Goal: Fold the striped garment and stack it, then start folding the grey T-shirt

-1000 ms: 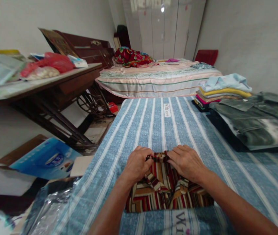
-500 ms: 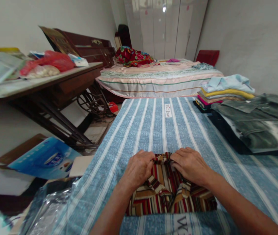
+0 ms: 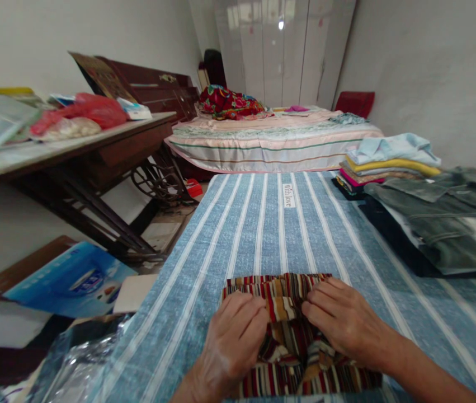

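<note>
A garment with red, brown, cream and black stripes (image 3: 279,285) lies partly folded and bunched on the blue-and-white striped bed cover (image 3: 246,224). Its exact kind cannot be made out. My left hand (image 3: 235,338) is closed on the cloth at its left side, fingers curled under. On the right, my right hand (image 3: 344,319) pinches the same garment, fingertips pressed into it. Between the hands the fabric is creased, and the far part spreads out flat beyond them. Both thumbs are mostly hidden.
At right lie a dark green jacket (image 3: 451,218) and a stack of folded clothes (image 3: 392,162). A sewing-machine table (image 3: 137,126) with bags stands left, above a blue box (image 3: 78,280). Another bed (image 3: 263,151) is beyond, before a white wardrobe (image 3: 283,56).
Both hands have come nearer to my body, moving slightly apart. A flat flap of the striped garment now shows beyond them, where earlier its narrow gathered edge was between my fingers.
</note>
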Demonstrator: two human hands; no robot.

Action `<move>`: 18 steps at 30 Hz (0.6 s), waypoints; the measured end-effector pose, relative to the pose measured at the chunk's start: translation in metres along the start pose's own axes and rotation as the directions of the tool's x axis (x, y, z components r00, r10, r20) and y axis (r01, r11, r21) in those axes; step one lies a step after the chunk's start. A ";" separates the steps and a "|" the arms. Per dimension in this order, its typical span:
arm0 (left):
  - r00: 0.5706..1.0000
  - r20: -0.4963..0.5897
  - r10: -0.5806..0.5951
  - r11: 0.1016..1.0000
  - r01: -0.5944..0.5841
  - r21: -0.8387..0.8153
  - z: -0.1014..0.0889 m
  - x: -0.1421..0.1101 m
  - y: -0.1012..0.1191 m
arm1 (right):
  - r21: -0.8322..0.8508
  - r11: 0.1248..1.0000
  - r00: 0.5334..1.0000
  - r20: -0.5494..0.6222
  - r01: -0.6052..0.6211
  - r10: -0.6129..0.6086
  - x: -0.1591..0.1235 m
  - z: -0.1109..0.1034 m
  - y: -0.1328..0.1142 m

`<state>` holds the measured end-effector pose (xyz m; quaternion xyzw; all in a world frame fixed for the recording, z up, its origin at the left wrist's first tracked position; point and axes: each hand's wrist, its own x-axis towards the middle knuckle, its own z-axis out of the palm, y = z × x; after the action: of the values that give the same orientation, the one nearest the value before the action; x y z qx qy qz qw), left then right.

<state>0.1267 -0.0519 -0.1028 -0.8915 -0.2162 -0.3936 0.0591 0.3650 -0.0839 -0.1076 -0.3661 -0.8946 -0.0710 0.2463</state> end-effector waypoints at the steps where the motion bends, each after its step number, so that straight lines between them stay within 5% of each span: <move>1: 1.000 0.008 0.005 1.000 -0.005 -0.007 -0.003 0.000 0.002 | 0.006 1.000 1.000 -0.005 0.004 -0.004 0.000 -0.002 -0.001; 7: 0.993 0.115 -0.023 0.996 0.032 -0.078 -0.010 0.002 0.004 | 0.043 0.998 0.999 0.019 -0.042 0.041 -0.001 -0.006 0.000; 10: 0.941 0.224 -0.253 0.956 0.278 -0.090 -0.003 0.011 -0.007 | 0.148 0.963 0.968 0.147 -0.224 0.202 0.008 -0.003 0.013; 13: 0.719 0.418 -0.555 0.786 0.618 -0.019 0.007 0.026 -0.023 | 0.255 0.815 0.832 0.365 -0.520 0.417 0.023 0.003 0.032; 15: 0.555 0.519 -0.650 0.669 0.742 0.043 0.013 0.036 -0.032 | 0.275 0.693 0.722 0.472 -0.666 0.506 0.032 0.008 0.045; 18: 0.431 0.584 -0.688 0.596 0.794 0.116 0.022 0.046 -0.041 | 0.350 0.555 0.644 0.561 -0.754 0.521 0.037 0.020 0.059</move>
<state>0.1512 0.0067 -0.0874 -0.7783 -0.5576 -0.1079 -0.2678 0.3752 -0.0120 -0.1093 -0.5892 -0.7023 0.3641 0.1645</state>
